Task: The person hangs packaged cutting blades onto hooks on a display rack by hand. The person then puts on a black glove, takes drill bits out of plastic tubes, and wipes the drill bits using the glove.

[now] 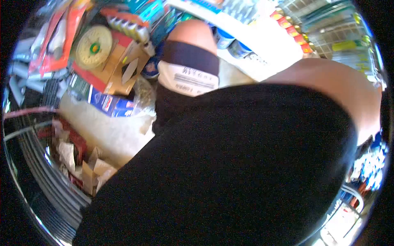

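Neither of my hands shows. Black clothing fills the middle and bottom of the head view. A bare, blurred stretch of limb curves out from behind it at the right, with no hand visible at its end. At the top centre is rounded bare skin, bordered by dark fabric and a white printed band. Left of that band lie a clear plastic bag and an open cardboard box.
A round dial scale is at the upper left, near orange-packed goods. Dark coiled tubing runs down the left edge. An opened carton sits on the pale floor. Red-labelled containers line the upper right.
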{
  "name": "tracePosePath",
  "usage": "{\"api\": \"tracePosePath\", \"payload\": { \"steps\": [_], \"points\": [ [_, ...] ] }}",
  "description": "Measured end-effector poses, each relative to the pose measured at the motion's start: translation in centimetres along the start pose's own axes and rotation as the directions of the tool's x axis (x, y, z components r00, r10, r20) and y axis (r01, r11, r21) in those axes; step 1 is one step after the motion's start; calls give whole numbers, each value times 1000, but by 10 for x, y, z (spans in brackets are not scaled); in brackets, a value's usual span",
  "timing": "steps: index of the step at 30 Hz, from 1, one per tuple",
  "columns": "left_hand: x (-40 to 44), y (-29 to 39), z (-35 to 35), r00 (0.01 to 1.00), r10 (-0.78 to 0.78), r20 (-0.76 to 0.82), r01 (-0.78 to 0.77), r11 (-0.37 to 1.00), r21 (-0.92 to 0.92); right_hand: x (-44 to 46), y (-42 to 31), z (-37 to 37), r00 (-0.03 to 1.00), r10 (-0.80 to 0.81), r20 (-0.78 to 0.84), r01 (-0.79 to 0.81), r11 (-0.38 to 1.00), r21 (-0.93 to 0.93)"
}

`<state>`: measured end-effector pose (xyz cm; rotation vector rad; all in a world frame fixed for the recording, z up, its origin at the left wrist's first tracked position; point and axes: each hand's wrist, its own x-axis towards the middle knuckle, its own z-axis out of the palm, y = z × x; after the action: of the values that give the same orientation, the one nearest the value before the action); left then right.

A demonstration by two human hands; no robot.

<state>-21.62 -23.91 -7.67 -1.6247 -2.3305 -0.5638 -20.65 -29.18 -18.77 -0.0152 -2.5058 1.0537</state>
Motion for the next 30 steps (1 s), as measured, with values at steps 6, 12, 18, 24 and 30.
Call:
{"api": "tracePosePath", "payload": {
  "steps": [6, 12, 18, 24, 30],
  "points": [
    [-26, -67, 43, 992, -55, -117, 28, 974, -225, 4, 3, 10, 999, -23, -23, 24, 999, 29],
    [-110, -134, 32, 960, -275, -52, 178, 746, -642, -11, 17, 33, 1000, -25, 5, 23, 987, 161],
    [-217, -183, 15, 899, -368, 238, 184, -176, -967, -34, 28, 68, 998, -34, 47, 10, 897, 441],
    [-247, -214, 35, 946, -260, 195, 156, -165, -974, -35, 4, 60, 913, 197, 358, -395, 650, 649],
    [-245, -242, 26, 927, -345, 146, 34, -311, -950, -19, 6, 76, 848, 337, 410, -494, 219, 841]
  ]
}}
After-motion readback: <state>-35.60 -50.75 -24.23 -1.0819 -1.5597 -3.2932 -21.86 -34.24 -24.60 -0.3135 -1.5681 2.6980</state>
